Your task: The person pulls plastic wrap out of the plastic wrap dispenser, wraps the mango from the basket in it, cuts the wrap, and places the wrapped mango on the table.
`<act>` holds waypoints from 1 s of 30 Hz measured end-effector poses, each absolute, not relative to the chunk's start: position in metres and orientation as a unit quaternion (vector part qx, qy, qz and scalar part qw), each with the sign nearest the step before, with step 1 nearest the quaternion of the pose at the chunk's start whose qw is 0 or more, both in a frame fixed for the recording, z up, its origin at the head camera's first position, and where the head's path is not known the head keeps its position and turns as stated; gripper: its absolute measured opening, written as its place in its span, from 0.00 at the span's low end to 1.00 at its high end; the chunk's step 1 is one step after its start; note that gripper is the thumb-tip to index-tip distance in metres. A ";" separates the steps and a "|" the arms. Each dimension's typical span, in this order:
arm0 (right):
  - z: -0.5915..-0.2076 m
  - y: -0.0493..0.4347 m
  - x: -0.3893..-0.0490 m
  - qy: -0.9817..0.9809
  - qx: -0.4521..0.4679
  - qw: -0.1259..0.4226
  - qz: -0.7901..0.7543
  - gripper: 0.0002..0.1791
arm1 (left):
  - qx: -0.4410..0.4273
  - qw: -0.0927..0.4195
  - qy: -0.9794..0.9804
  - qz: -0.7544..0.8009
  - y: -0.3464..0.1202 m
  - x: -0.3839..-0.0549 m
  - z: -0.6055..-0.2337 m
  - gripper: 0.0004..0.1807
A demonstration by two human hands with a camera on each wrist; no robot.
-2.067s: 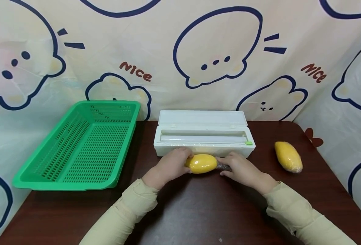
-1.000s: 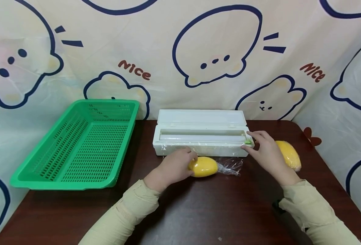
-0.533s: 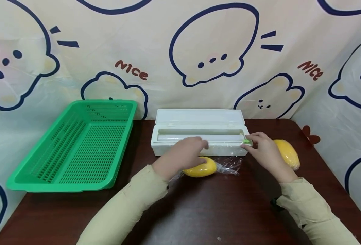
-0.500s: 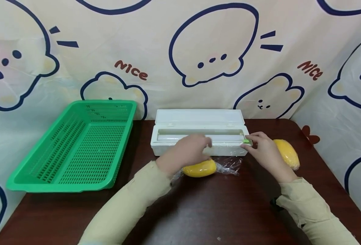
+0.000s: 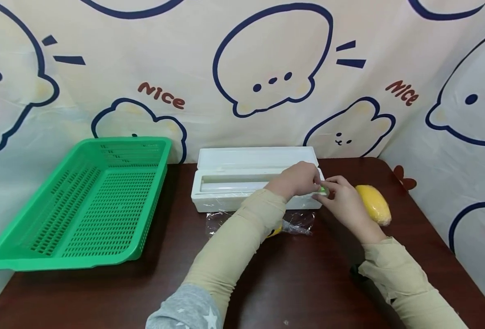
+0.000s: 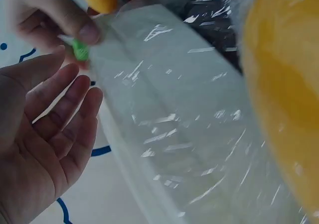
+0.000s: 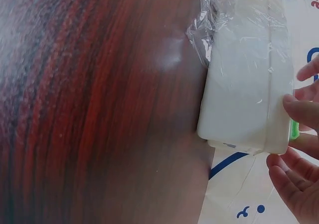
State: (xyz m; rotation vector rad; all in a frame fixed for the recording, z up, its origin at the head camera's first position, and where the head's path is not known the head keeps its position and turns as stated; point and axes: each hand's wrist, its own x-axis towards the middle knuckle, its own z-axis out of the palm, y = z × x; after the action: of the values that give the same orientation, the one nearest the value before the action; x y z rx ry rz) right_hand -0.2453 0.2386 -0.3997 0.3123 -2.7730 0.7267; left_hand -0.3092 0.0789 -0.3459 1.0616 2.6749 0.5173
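Observation:
A white cling film dispenser (image 5: 222,201) stands with its lid raised, film drawn out over its front. My right hand (image 5: 345,203) pinches its right end, thumb in front, beside the green slide cutter (image 6: 79,50). Over that same end reaches my left hand (image 5: 302,178); in the left wrist view its fingers (image 6: 75,129) are loosely bent around nothing, close to the cutter. A yellow mango-shaped fruit (image 6: 284,84) lies in the film before the dispenser, mostly hidden by my left sleeve in the head view. Twisted film (image 5: 297,227) trails from its right end.
A second yellow fruit (image 5: 373,204), wrapped in film, lies right of my right hand. A green plastic basket (image 5: 98,210) stands on the left of the dark wooden table (image 5: 292,283). A cartoon-printed cloth (image 5: 267,55) hangs close behind the dispenser.
My left hand has let go of the fruit and moved right to the cutter end. My right hand left the twisted film and took hold of the dispenser's right end. The head view has shifted slightly.

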 end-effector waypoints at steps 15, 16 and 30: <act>-0.401 0.239 -0.248 -0.955 0.109 0.121 0.249 0.23 | 0.365 0.100 0.909 0.173 0.083 -0.316 -0.354 0.15; -0.402 0.239 -0.248 -0.954 0.111 0.124 0.249 0.22 | 0.365 0.096 0.910 0.172 0.085 -0.315 -0.354 0.18; -0.400 0.241 -0.251 -0.954 0.121 0.137 0.239 0.22 | 0.361 0.085 0.914 0.165 0.090 -0.316 -0.362 0.20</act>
State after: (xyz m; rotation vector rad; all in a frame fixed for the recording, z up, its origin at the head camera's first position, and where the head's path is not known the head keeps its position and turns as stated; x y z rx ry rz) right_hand -0.2507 0.2411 -0.4004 0.3509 -2.7595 0.6919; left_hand -0.3163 0.0899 -0.3616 1.0769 2.7251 0.4936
